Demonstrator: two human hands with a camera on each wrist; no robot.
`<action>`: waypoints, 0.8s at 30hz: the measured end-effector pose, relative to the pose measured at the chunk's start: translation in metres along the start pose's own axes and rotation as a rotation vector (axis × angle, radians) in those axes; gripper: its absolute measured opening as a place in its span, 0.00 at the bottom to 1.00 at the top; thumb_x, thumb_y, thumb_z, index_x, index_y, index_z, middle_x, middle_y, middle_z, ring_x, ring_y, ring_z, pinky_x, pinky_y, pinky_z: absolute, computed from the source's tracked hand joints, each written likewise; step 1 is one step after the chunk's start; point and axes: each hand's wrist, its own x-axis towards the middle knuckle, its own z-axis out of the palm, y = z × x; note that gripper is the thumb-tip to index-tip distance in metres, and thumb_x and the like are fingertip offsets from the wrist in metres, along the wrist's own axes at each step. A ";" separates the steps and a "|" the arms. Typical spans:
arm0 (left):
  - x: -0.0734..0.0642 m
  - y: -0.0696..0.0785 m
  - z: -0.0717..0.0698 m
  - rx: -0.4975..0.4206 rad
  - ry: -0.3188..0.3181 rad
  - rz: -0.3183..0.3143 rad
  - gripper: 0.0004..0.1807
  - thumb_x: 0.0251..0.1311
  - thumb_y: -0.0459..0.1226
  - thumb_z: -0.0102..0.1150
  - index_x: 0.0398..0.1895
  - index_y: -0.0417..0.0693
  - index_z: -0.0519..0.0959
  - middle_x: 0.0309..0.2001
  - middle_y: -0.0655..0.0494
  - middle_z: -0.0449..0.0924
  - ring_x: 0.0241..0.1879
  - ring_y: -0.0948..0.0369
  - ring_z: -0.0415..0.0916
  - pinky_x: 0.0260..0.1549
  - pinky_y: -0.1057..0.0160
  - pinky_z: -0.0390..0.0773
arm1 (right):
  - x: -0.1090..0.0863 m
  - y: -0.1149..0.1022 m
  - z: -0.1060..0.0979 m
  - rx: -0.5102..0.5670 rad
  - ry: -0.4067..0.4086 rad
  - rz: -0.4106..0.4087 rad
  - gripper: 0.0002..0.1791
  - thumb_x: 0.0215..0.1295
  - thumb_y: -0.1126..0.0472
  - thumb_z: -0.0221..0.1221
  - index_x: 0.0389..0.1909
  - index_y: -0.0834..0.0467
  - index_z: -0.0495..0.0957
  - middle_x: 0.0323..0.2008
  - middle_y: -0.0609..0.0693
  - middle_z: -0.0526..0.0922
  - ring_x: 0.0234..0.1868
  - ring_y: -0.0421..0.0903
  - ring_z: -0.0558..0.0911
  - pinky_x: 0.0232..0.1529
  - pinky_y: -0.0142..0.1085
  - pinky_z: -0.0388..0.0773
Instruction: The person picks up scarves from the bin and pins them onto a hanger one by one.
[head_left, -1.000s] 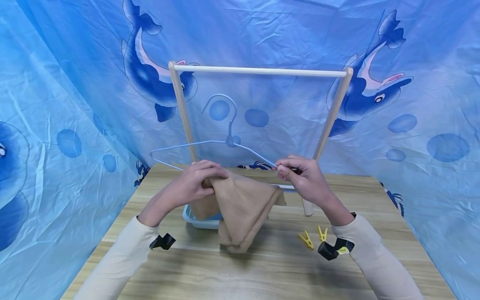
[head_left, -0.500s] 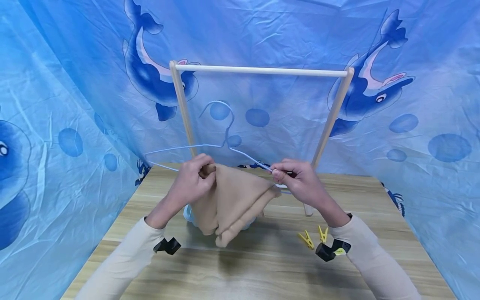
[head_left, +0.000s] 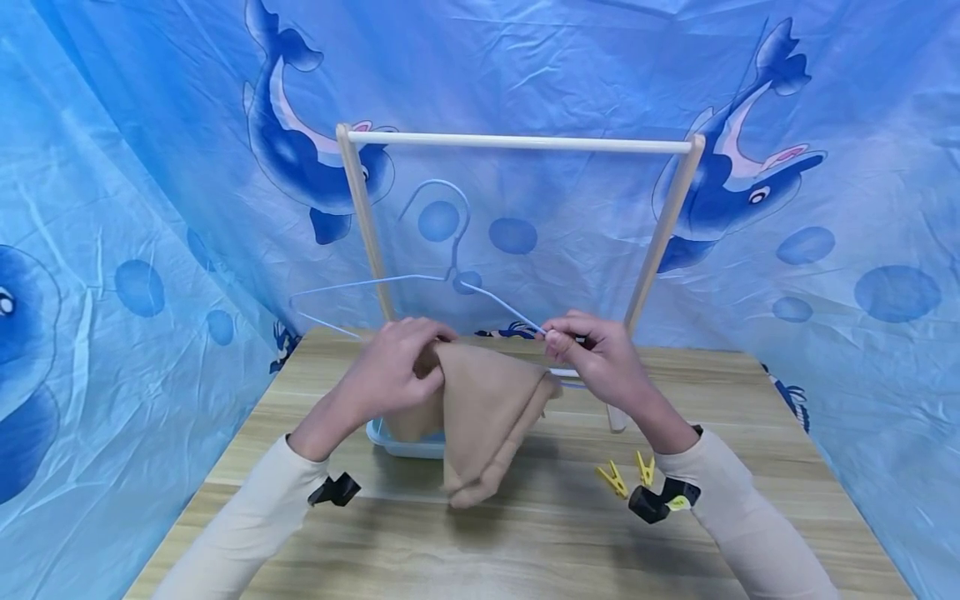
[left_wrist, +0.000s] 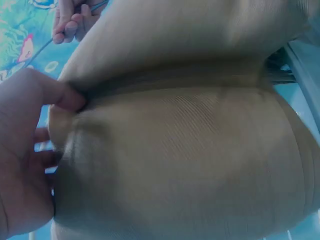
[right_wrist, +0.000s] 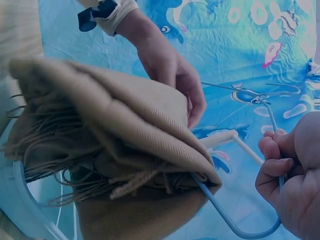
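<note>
A tan fringed scarf hangs folded over the lower bar of a light blue wire hanger. My left hand pinches the scarf's upper edge between thumb and fingers, seen close up in the left wrist view. At the hanger's right arm, my right hand grips the wire with curled fingers, clear of the scarf. In the right wrist view the hanger's lower bar runs into the scarf's fold, and twisted fringe dangles below. The hanger's hook points up; cloth hides most of its bar.
Behind the hands stands a wooden rack with a white top rail. A light blue plastic basin sits partly under the scarf. Two yellow clothespins lie on the wooden table at the right. A blue dolphin-print curtain surrounds the table.
The hanger dipped, then came back up. The scarf's hanging part swung left, then right again. My left hand shifted its hold along the upper edge, while my right hand moved slightly left.
</note>
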 end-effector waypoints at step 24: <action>0.006 0.009 0.019 -0.150 0.168 0.134 0.12 0.50 0.27 0.60 0.35 0.48 0.87 0.36 0.58 0.87 0.37 0.59 0.81 0.37 0.56 0.77 | -0.001 -0.004 0.000 -0.041 -0.017 0.030 0.08 0.71 0.74 0.59 0.40 0.67 0.87 0.30 0.53 0.81 0.29 0.44 0.79 0.28 0.31 0.78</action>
